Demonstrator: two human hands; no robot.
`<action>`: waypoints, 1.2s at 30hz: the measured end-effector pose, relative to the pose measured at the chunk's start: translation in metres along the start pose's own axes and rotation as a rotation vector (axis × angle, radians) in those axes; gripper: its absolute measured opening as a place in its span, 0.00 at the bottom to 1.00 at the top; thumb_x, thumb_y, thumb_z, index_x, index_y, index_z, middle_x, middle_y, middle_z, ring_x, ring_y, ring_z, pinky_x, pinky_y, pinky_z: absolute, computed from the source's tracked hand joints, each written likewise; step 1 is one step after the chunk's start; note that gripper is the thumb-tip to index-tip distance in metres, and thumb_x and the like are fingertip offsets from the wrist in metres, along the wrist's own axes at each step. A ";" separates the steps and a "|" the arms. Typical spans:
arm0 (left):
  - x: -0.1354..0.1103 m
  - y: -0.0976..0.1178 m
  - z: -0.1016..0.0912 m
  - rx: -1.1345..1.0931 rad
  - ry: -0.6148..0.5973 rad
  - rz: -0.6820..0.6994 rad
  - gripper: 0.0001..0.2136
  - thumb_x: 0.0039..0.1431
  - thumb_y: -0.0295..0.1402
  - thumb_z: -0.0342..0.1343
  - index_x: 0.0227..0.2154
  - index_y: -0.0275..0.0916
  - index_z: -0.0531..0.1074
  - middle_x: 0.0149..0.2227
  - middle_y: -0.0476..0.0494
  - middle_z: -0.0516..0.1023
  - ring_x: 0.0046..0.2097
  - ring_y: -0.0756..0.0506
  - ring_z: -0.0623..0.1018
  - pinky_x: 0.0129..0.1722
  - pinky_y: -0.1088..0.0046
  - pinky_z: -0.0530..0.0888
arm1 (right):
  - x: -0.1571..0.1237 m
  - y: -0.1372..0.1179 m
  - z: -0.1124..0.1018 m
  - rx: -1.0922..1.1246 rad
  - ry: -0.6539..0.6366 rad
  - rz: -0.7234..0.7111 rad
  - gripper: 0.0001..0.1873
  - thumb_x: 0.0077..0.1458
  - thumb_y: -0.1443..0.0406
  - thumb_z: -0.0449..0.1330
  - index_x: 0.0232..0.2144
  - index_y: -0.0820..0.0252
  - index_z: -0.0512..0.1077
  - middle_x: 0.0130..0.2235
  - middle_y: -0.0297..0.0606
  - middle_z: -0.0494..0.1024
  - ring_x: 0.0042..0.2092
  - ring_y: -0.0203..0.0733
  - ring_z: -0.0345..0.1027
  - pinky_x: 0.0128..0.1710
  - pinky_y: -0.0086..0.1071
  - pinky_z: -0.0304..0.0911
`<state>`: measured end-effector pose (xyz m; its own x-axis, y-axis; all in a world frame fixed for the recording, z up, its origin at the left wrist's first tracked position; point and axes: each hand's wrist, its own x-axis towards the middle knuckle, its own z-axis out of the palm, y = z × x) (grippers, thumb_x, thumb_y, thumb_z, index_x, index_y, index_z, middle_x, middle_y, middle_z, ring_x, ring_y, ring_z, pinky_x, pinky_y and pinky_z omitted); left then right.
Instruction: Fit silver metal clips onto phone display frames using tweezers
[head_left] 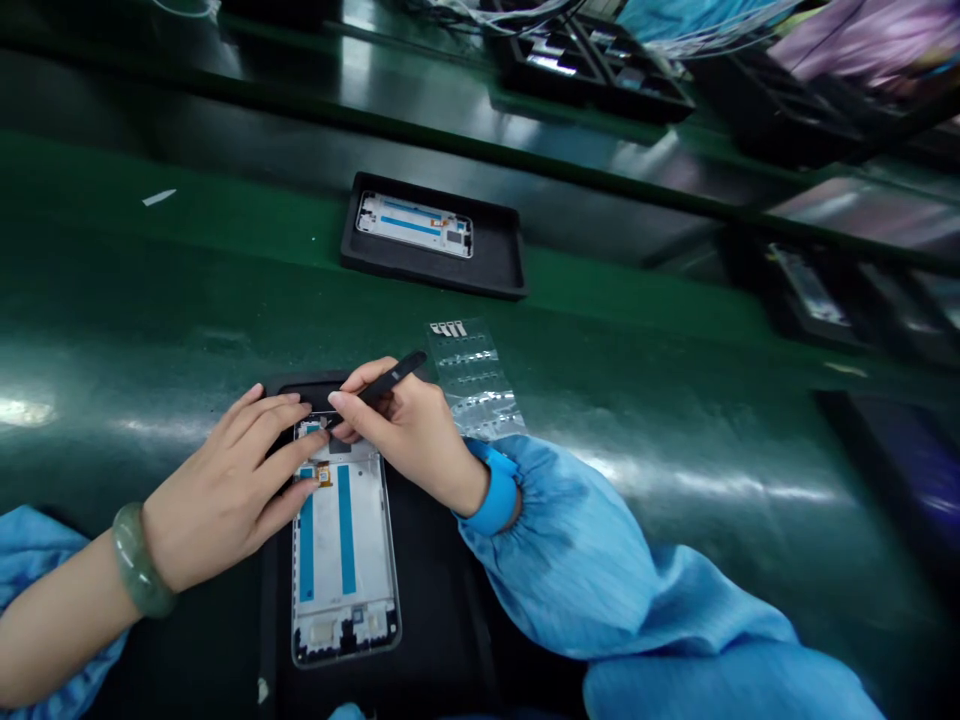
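Note:
A phone frame [326,560] with two blue adhesive strips and a small orange flex cable [324,475] lies in a black tray [442,600] in front of me. Spread over the frame's upper left edge, my left hand [240,475] has its fingers stretched out, fingertips touching the frame. My right hand [397,420] is closed around black tweezers [394,375], held like a pen. Their tip points down at the frame's top end, where my fingers partly hide it. Just beyond my right hand is a clear plastic sheet [476,380] with several small parts at its top.
Farther back, a second black tray [499,250] holds another phone frame [420,225]. A white scrap [159,197] lies on the green bench [150,300]. More black trays [806,290] are at the right, and a shelf with part boxes [592,70] and cables runs along the back.

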<state>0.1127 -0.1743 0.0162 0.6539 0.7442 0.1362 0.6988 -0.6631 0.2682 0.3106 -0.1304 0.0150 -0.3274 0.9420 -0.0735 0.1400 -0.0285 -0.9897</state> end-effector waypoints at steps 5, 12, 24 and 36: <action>0.001 0.013 0.003 0.104 0.066 -0.059 0.15 0.62 0.30 0.45 0.51 0.37 0.66 0.51 0.36 0.69 0.57 0.39 0.65 0.60 0.44 0.53 | -0.001 -0.001 0.000 0.016 0.084 -0.057 0.10 0.51 0.60 0.62 0.30 0.59 0.66 0.27 0.30 0.73 0.30 0.37 0.75 0.29 0.28 0.72; 0.000 0.028 0.007 0.192 0.079 -0.161 0.15 0.63 0.29 0.43 0.50 0.37 0.68 0.53 0.34 0.69 0.58 0.38 0.65 0.59 0.42 0.50 | 0.008 -0.003 -0.003 0.196 0.191 -0.094 0.11 0.51 0.60 0.62 0.31 0.59 0.66 0.30 0.32 0.73 0.31 0.35 0.74 0.32 0.29 0.73; -0.001 0.025 0.006 0.160 0.063 -0.183 0.17 0.63 0.30 0.42 0.53 0.38 0.65 0.54 0.36 0.68 0.59 0.39 0.64 0.59 0.43 0.52 | 0.006 0.001 -0.004 -0.084 -0.039 -0.144 0.06 0.56 0.61 0.57 0.33 0.58 0.64 0.34 0.34 0.72 0.34 0.35 0.72 0.35 0.30 0.70; -0.001 0.025 0.006 0.176 0.071 -0.170 0.16 0.63 0.30 0.43 0.52 0.35 0.65 0.54 0.34 0.68 0.59 0.38 0.64 0.59 0.43 0.53 | 0.005 -0.004 -0.002 -0.317 -0.023 -0.373 0.01 0.56 0.67 0.55 0.33 0.57 0.66 0.35 0.34 0.73 0.37 0.35 0.69 0.38 0.31 0.66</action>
<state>0.1314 -0.1924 0.0169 0.5048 0.8460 0.1716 0.8410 -0.5269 0.1234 0.3106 -0.1249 0.0187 -0.4299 0.8607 0.2727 0.2855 0.4161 -0.8633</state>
